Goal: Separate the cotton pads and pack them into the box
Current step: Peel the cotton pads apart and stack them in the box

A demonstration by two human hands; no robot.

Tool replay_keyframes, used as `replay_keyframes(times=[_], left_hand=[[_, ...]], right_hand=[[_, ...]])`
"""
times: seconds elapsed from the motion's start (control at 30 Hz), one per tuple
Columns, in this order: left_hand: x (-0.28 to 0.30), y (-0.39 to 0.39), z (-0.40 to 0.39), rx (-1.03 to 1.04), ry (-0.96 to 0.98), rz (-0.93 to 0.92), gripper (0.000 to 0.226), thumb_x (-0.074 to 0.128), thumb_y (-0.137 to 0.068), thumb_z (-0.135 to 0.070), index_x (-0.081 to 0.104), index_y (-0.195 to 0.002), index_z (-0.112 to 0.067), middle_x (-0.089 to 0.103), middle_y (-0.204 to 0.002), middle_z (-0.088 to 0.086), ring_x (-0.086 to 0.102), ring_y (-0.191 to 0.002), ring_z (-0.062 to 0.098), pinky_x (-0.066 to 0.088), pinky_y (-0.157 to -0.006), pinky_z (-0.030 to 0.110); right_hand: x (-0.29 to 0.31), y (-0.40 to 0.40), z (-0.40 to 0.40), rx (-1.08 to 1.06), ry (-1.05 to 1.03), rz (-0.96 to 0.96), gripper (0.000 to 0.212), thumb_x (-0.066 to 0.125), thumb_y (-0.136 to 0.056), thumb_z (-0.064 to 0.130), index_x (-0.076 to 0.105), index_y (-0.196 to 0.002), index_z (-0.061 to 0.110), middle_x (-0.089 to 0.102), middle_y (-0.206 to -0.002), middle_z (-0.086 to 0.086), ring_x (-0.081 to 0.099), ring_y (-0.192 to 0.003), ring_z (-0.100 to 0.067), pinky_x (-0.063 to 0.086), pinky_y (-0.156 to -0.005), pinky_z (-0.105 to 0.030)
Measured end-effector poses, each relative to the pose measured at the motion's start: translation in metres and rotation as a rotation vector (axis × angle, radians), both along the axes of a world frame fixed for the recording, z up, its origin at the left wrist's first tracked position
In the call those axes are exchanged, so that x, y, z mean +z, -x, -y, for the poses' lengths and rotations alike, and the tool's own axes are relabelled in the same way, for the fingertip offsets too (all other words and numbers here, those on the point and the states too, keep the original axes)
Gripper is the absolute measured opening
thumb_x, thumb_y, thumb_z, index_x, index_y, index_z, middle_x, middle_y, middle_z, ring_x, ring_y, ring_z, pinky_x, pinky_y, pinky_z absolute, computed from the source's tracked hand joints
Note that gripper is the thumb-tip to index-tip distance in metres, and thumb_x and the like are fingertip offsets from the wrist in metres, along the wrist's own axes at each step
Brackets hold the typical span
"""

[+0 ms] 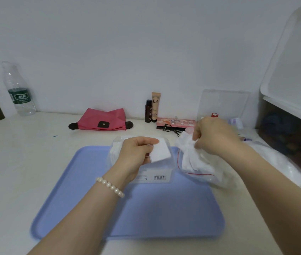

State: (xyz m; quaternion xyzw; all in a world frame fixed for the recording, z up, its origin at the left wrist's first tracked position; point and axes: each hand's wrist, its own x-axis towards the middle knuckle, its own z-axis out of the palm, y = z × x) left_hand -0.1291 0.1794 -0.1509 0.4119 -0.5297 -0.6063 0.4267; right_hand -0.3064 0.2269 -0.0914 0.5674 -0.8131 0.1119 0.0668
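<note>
Two hands are at work over the blue tray, yours, both closed on cotton. Your left hand, with a pearl bracelet at the wrist, pinches one square cotton pad between thumb and fingers; the pad is tilted, one corner up toward the wall, and its lower left edge is hidden behind your fingers. It hangs right over the clear plastic box, which stands on the far part of the tray with its long side running left to right. White pads already lie inside at its left end, though your hand covers most of the interior and their count cannot be made out. A barcode label faces you on the front wall; its print is too small to read.

Your right hand grips a crumpled clump of pads at the mouth of a clear zip bag with a red seal line, lying at the tray's right edge; where one pad ends and the next begins is unclear.

Farther back on the tabletop lie a pink pouch, a dark bottle, a beige tube marked "BB", a pink palette with black hairpins before it, and a clear lid leaning on the wall. A water bottle with a green label stands far left, its writing illegible. A white storage bin is cut off at right.
</note>
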Motion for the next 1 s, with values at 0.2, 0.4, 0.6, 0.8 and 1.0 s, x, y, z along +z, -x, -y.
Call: replay_keyframes(times=[0.2, 0.4, 0.6, 0.8, 1.0], left_hand=[[0.001, 0.003, -0.002, -0.006, 0.011, 0.026, 0.027, 0.046, -0.089, 0.009, 0.068, -0.085, -0.008, 0.066, -0.092, 0.017, 0.060, -0.080, 0.024, 0.051, -0.068, 0.029], [0.002, 0.000, -0.002, 0.009, 0.010, 0.035, 0.027, 0.048, -0.089, 0.008, 0.068, -0.084, -0.009, 0.067, -0.091, 0.016, 0.061, -0.076, 0.022, 0.052, -0.065, 0.027], [-0.001, 0.002, 0.001, 0.065, 0.027, 0.063, 0.021, 0.058, -0.085, 0.003, 0.067, -0.084, -0.017, 0.069, -0.097, 0.015, 0.065, -0.092, 0.032, 0.052, -0.088, 0.046], [0.000, 0.005, 0.003, 0.054, 0.073, 0.128, 0.023, 0.070, -0.077, -0.002, 0.067, -0.089, -0.021, 0.064, -0.100, 0.005, 0.066, -0.094, 0.032, 0.053, -0.089, 0.046], [-0.002, 0.002, 0.005, 0.055, 0.113, 0.157, 0.034, 0.072, -0.074, 0.001, 0.063, -0.102, -0.017, 0.058, -0.095, -0.004, 0.063, -0.085, 0.017, 0.053, -0.089, 0.042]], right_hand=[[-0.008, -0.004, -0.002, 0.091, -0.043, -0.010, 0.009, 0.068, -0.079, 0.015, 0.069, -0.077, 0.023, 0.068, -0.093, -0.001, 0.062, -0.091, -0.024, 0.045, -0.068, -0.027], [-0.023, 0.008, -0.004, 0.239, 0.283, 0.253, 0.006, 0.071, -0.080, 0.014, 0.076, -0.083, 0.012, 0.070, -0.081, 0.004, 0.061, -0.077, -0.011, 0.045, -0.074, -0.025], [-0.026, 0.013, -0.008, 0.201, 0.463, 0.707, 0.018, 0.075, -0.072, 0.002, 0.071, -0.065, 0.018, 0.065, -0.064, 0.009, 0.053, -0.049, 0.010, 0.038, -0.053, -0.002], [-0.015, 0.010, -0.007, 0.108, 0.525, 0.645, 0.019, 0.070, -0.072, 0.002, 0.068, -0.062, 0.019, 0.061, -0.060, 0.006, 0.053, -0.055, -0.005, 0.043, -0.059, -0.017], [-0.012, 0.000, -0.003, 0.052, 0.573, 0.528, 0.011, 0.064, -0.075, 0.005, 0.071, -0.076, 0.013, 0.056, -0.061, 0.011, 0.053, -0.060, -0.010, 0.038, -0.058, -0.019]])
